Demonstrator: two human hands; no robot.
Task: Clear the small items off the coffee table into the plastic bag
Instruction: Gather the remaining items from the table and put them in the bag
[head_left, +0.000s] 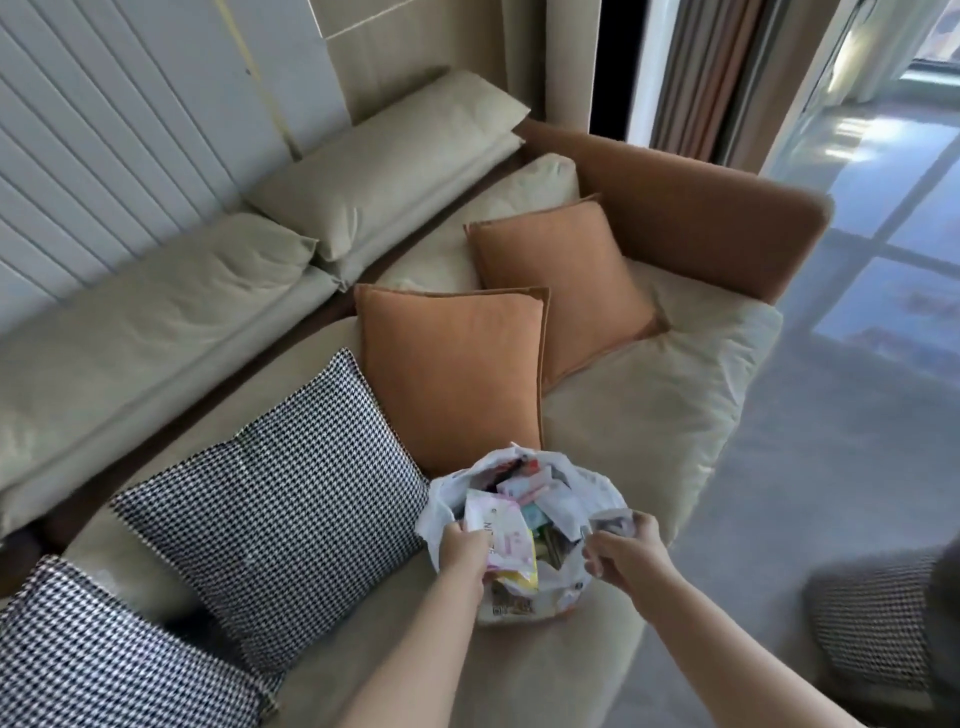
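A white plastic bag (587, 488) stands open on the front edge of the beige sofa seat (649, 415). It is stuffed with several small packets and wrappers, among them a pale pink packet (506, 530). My left hand (462, 551) grips the bag's left rim. My right hand (623, 553) pinches the right rim and handle. The coffee table is out of view.
Two houndstooth cushions (280, 493) lie left of the bag and two orange cushions (457, 374) behind it. The sofa's orange armrest (701, 218) rises at the far end. Grey floor (810, 467) runs along the right, with a houndstooth stool (878, 623) at lower right.
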